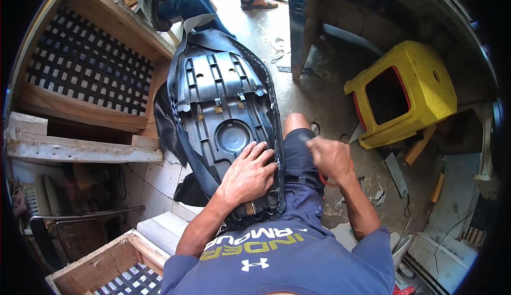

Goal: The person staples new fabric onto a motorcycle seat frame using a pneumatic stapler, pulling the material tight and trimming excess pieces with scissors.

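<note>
An upturned motorcycle seat (234,111) lies lengthwise in front of me, its black plastic base facing up. Loose black cover material (186,135) hangs around its left edge and folds over its far end. My left hand (250,171) lies flat on the near right part of the base, beside the round recess, with fingers stretched out. Over my right thigh, my right hand (331,157) is closed around a small grey tool (304,138), blurred and too unclear to name. An orange loop (322,179) shows below that hand.
A yellow plastic stool (420,92) lies tipped on the right. Wooden frames with woven black straps (90,60) stand at left and lower left. A person in jeans (186,5) sits beyond the seat. Scraps and a metal strip (396,175) litter the floor.
</note>
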The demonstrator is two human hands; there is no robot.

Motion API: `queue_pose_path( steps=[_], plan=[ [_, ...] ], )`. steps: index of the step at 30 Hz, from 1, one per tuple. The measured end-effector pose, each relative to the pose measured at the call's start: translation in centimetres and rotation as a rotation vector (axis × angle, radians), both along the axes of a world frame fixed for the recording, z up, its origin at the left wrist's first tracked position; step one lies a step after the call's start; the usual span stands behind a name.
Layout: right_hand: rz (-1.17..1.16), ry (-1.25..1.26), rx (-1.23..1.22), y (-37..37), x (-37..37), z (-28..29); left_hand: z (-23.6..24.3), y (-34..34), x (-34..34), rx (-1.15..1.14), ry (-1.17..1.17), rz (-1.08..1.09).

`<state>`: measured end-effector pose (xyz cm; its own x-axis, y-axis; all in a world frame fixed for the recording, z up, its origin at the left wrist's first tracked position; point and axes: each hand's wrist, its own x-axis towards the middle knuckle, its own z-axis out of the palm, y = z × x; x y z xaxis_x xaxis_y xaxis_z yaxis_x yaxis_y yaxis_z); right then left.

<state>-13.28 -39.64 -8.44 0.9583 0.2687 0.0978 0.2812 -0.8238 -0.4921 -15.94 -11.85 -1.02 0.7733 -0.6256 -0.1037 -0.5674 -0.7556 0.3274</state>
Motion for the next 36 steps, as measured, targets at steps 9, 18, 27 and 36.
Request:
queue_pose_path(
  steps=[9, 18, 27, 36],
  plan=[
    [0.411, 0.016, -0.443, 7.3, -0.6, 5.9, -0.7, 1.0, -0.3, -0.042, -0.030, -0.022],
    [0.392, 0.089, -0.458, 8.6, -0.7, 4.6, -1.7, 1.0, -0.1, -0.007, -0.057, -0.028],
    [-0.107, 0.046, 0.122, 6.7, -0.9, 1.9, -1.7, 1.3, 0.3, -0.064, -0.051, -0.028],
    [0.363, -0.061, -0.590, 9.8, 4.3, 5.0, -2.1, 1.6, 0.5, -0.080, -0.048, -0.050]
  ],
)
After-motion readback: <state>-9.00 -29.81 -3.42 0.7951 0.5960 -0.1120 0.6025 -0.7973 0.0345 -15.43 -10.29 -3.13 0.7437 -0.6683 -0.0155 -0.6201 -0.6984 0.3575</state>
